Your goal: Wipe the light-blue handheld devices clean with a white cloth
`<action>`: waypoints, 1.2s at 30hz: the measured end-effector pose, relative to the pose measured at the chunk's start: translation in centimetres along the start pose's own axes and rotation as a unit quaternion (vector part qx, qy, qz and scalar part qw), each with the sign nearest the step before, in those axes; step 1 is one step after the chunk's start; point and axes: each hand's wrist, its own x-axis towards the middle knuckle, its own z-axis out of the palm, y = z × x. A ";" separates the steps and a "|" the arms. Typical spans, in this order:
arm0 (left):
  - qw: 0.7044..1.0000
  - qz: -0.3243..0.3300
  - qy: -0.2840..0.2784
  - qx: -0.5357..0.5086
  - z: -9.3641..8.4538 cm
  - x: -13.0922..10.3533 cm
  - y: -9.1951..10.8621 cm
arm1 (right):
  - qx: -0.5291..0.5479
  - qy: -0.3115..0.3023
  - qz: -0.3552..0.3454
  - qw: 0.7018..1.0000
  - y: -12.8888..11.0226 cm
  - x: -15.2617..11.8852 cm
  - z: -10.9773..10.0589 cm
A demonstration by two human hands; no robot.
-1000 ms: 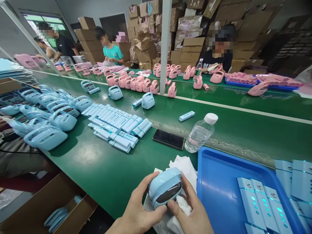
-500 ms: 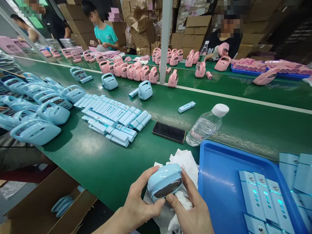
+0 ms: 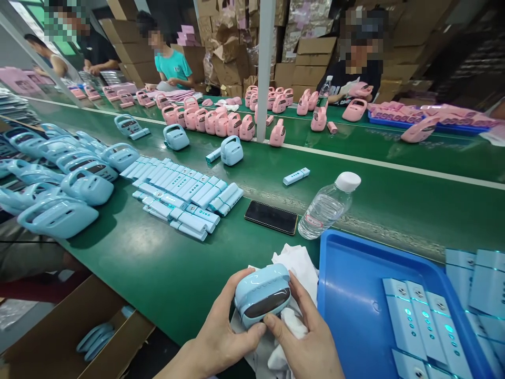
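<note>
**Reader:** What are your hands doing?

**Me:** Both hold one small light-blue device (image 3: 262,293) low in the middle of the view, over the near edge of the green table (image 3: 165,273). My left hand (image 3: 221,337) cups it from the left, fingers curled around its end and thumb pressed on its front lower edge. My right hand (image 3: 307,342) closes on it from the right, thumb tip against the dark glossy panel on its front, with a white cloth (image 3: 294,321) bunched between palm and device. Neither hand is open; both are wrapped around the casing.

**Reader:** What lies just beside them?

**Me:** The cloth spreads out under and behind the device. Immediately right is a blue tray (image 3: 355,295) holding pale blue rectangular units (image 3: 426,321) with lit teal dots. Beyond the cloth lie a black phone (image 3: 271,217) face up and a clear water bottle (image 3: 328,206) on its side with a white cap.

**Reader:** And farther off?

**Me:** To the left, rows of slim blue sticks (image 3: 185,195) lie flat, and next to them a pile of blue handled casings (image 3: 59,179). Across a white line, pink casings (image 3: 221,121) stand in a cluster. Other people sit at the far side in front of stacked cardboard boxes (image 3: 307,58). An open carton (image 3: 74,331) stands below the table's edge at my left.
</note>
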 end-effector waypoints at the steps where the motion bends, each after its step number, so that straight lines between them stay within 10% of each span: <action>1: 1.000 -0.002 0.002 -0.001 0.0 0.0 -0.1 | -0.002 -0.004 -0.010 1.000 0.2 0.0 -0.1; 36: 0.999 -0.003 0.007 -0.045 -0.7 0.2 -1.9 | 0.068 -0.008 -0.025 0.997 3.9 2.3 0.0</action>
